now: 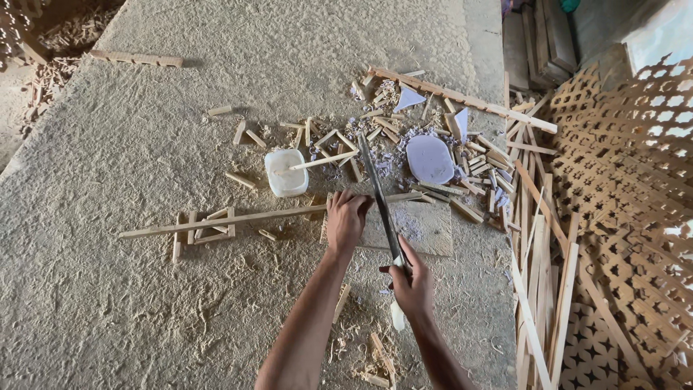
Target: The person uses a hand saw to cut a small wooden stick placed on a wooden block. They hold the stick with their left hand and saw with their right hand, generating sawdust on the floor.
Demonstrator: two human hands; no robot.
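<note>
white tub (286,173), lid (429,159), hand (410,282) gripping saw (379,198)

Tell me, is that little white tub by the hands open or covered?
Open. The white tub has no lid on it, and a thin wooden stick rests across its rim. What is inside, I cannot tell.

Rough, sawdust-strewn floor (144,144) across the whole view. At centre, a flat wooden board (426,227); from its 9 o'clock edge, a long thin strip (216,220) over a small frame of short sticks (202,227). At 11 o'clock of the board, a white tub (283,177) with a stick across it. At 12 o'clock, a white oval lid (429,159) among scattered offcuts and shavings. At 3 o'clock, bundled slats (538,289) and carved lattice panels (628,180).
</note>
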